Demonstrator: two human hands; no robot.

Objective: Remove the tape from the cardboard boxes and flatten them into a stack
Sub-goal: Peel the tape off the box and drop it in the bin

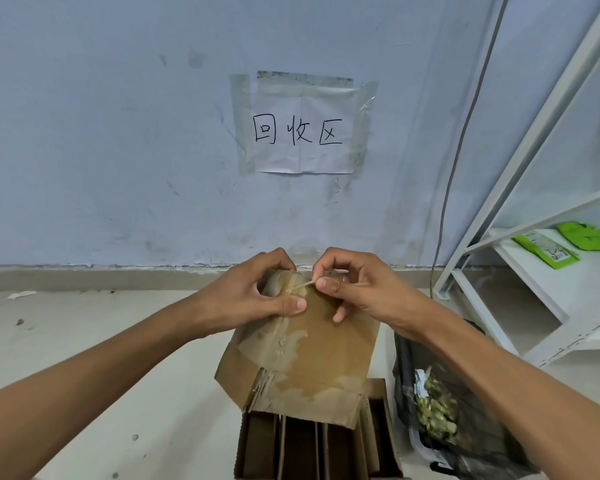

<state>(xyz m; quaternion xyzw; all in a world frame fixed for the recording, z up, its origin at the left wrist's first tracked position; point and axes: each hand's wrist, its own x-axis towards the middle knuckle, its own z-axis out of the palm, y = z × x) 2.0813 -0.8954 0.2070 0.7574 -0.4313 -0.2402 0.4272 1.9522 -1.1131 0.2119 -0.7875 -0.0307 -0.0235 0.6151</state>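
Observation:
I hold a brown cardboard box (312, 348) up in front of me, its taped face toward me with torn patches where tape has come off. My left hand (253, 292) grips the box's far top corner, thumb pressed on the face. My right hand (347, 282) pinches a thin strip of clear tape (300, 285) between thumb and forefinger at that same top edge. The strip runs from the box corner to my fingers.
Below the held box stands an open cardboard box (371, 455) with flattened cardboard sheets standing upright in it. A dark plastic bag (440, 410) of scraps lies on the floor to the right. A white metal shelf (520, 271) with green packets stands at the right; the wall bears a paper sign.

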